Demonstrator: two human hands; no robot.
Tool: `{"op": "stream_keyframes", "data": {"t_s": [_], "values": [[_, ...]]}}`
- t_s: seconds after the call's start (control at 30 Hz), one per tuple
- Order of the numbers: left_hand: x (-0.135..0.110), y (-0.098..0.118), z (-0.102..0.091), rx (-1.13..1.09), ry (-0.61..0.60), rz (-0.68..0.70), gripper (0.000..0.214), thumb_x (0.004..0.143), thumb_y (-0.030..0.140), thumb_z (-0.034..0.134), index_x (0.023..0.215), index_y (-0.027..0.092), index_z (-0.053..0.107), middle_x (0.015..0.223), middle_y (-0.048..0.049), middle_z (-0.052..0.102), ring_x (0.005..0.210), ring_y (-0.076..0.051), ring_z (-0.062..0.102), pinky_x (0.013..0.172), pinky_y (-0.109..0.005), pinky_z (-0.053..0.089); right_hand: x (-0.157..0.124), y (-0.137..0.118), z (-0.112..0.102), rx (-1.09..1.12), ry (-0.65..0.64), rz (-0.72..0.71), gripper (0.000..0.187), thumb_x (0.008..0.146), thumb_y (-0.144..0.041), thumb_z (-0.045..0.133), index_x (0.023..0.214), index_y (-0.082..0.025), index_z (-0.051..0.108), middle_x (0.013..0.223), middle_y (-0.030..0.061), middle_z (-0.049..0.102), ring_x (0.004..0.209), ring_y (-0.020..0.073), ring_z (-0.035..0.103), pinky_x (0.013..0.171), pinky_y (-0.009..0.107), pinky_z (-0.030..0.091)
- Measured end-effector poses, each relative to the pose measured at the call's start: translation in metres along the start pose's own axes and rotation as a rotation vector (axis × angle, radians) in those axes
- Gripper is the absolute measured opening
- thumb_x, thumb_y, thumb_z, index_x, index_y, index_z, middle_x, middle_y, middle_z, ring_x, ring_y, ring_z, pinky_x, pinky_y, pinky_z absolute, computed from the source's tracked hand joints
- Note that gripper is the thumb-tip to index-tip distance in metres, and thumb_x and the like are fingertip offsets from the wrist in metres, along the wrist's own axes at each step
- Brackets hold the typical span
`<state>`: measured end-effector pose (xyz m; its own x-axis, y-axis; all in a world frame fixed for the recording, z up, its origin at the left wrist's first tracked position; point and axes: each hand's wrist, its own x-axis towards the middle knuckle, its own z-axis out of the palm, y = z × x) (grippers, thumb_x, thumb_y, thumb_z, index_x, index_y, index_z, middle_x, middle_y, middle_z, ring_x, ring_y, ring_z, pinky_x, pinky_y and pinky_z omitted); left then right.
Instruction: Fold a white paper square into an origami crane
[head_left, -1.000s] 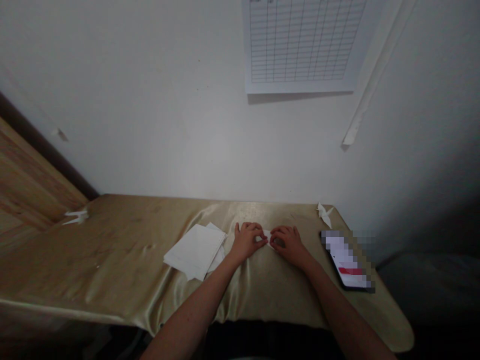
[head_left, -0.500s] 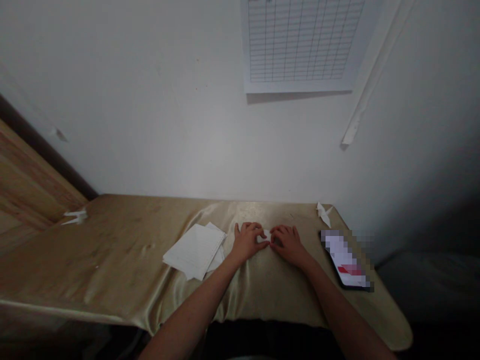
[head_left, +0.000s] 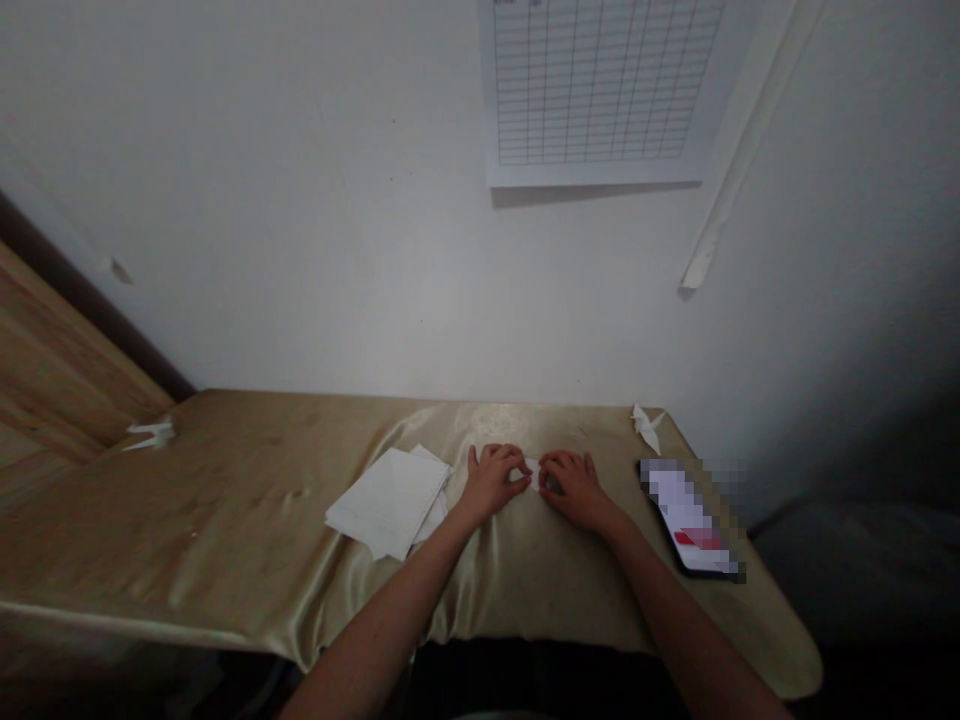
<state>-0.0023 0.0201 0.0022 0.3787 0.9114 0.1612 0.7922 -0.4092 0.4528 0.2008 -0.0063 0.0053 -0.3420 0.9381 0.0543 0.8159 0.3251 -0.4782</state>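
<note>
Head view, sole camera. A table (head_left: 247,470) draped in shiny gold cloth is running along a pale wall (head_left: 300,260). Between near and far edges, toward the right end, the left hand (head_left: 495,482) and right hand (head_left: 576,484) are facing each other, with a small white paper (head_left: 534,473) lying between them.

Grip: thumb and forefinger of each hand are closing on the paper, apparently pinching it from opposite sides; pressure too fine to read. The other fingers are curving over toward the far edge.

Key relation: the paper is sitting to the right of the left hand's fingertips and to the left of the right hand's. Both are touching it, so neither is standing nearer. Fingers are covering much of its outline; cannot tell its long axis.

Around: a loose paper stack (head_left: 390,500) is resting just beside the left forearm, corners askew, one reaching toward the near edge. A folded paper bird (head_left: 646,430) is perching by the far right corner. Nearer the person, a phone (head_left: 690,520) is lying along the right edge, screen lit and partly pixelated. Well apart, a white paper figure (head_left: 154,434) is lying by the far left corner; shape blurred.
</note>
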Motion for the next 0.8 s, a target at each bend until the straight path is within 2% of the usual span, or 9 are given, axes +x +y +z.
{"op": "stream_keyframes", "data": {"t_s": [0.37, 0.6, 0.8], "values": [[0.0, -0.009, -0.001, -0.003, -0.043, 0.035, 0.013, 0.093, 0.034, 0.063, 0.104, 0.037, 0.068, 0.129, 0.0046, 0.063, 0.129, -0.025, 0.044, 0.115, -0.071, 0.006, -0.004, 0.004, -0.011, 0.075, -0.094, -0.03, 0.025, 0.083, -0.018, 0.054, 0.105, -0.027, 0.061, 0.14, 0.0042, 0.052, 0.14, 0.0241, 0.036, 0.118, 0.063, 0.0], [0.0, -0.01, -0.001, 0.029, -0.064, 0.045, 0.016, 0.095, 0.032, 0.059, 0.108, 0.039, 0.067, 0.132, 0.0049, 0.061, 0.13, -0.025, 0.044, 0.114, -0.072, 0.008, -0.005, 0.011, -0.012, 0.106, -0.125, -0.044, 0.031, 0.079, -0.014, 0.054, 0.107, -0.026, 0.059, 0.145, 0.0061, 0.049, 0.143, 0.0235, 0.034, 0.119, 0.062, 0.001], [0.001, -0.009, -0.002, 0.034, -0.055, 0.043, 0.026, 0.096, 0.021, 0.052, 0.107, 0.038, 0.067, 0.13, 0.0048, 0.062, 0.129, -0.024, 0.045, 0.115, -0.072, 0.008, -0.008, 0.01, -0.016, 0.135, -0.134, -0.062, 0.031, 0.078, -0.015, 0.056, 0.107, -0.026, 0.061, 0.146, 0.0059, 0.05, 0.144, 0.0228, 0.034, 0.121, 0.058, 0.003]]}}
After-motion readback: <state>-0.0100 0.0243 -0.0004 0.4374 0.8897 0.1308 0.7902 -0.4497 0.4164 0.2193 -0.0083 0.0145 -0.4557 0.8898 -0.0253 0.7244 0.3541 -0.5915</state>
